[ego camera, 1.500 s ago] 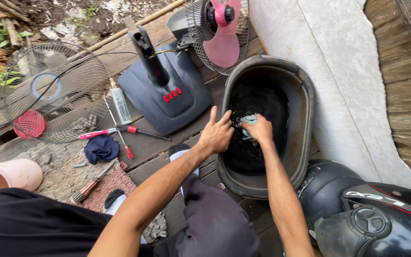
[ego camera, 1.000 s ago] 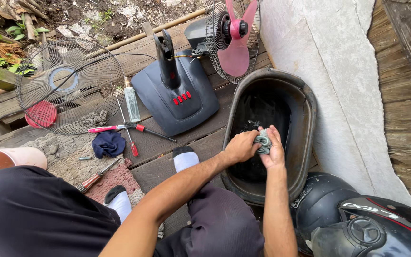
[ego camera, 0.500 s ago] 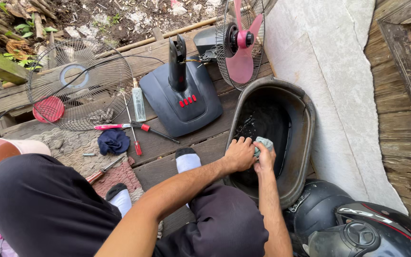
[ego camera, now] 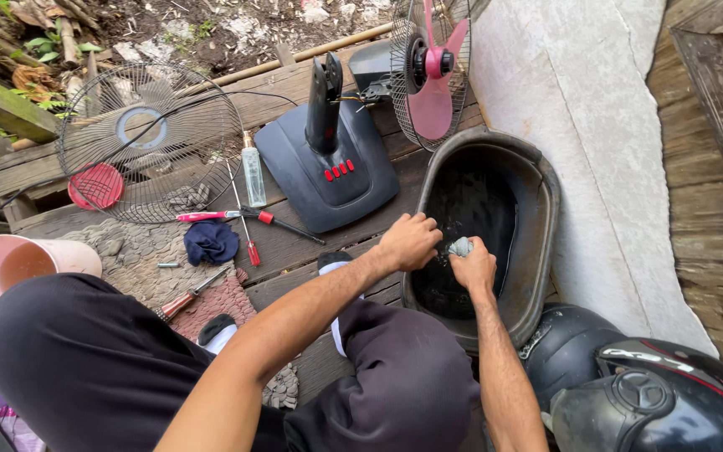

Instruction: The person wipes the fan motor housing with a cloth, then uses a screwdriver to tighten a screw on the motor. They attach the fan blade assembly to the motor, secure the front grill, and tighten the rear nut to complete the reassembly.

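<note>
Right hand (ego camera: 474, 269) clenched round a small grey-green wad of cloth (ego camera: 460, 246), wad sticking out above the thumb side. Left hand (ego camera: 410, 241) also balled into a fist, just beside the right, knuckles up; can't tell if it grips anything, though it sits close against the wad. Both hands over the near-left part of a dark oval tub (ego camera: 540, 251), black inside, looks wet. Wad is held above tub interior, near its front rim.

Surroundings, L to R:
- Pink bucket (ego camera: 10, 266) at far left edge, partly cut off.
- Wire fan guard (ego camera: 151, 134) lying flat on wooden planks (ego camera: 278, 84), w/ small red disc (ego camera: 97, 185) on its lower left.
- Clear small bottle (ego camera: 253, 174) upright-ish beside the guard.
- Red-handled screwdrivers (ego camera: 236, 218) crossed on planks; dark blue rag (ego camera: 211, 243) just below them.
- Another tool w/ reddish handle (ego camera: 184, 300) on a woven mat (ego camera: 127, 251).
- Dark grey fan base (ego camera: 328, 167) w/ upright neck and row of red buttons, behind the left forearm.
- Fan head w/ pink blades (ego camera: 433, 75) in its rear cage, standing at tub's far rim.
- Pale tarp or sheet (ego camera: 596, 125) right of tub.
- Two dark helmets (ego camera: 646, 393) bottom right, touching each other, near tub's front corner.

Person squatting, dark clothing, knees either side of forearms.
</note>
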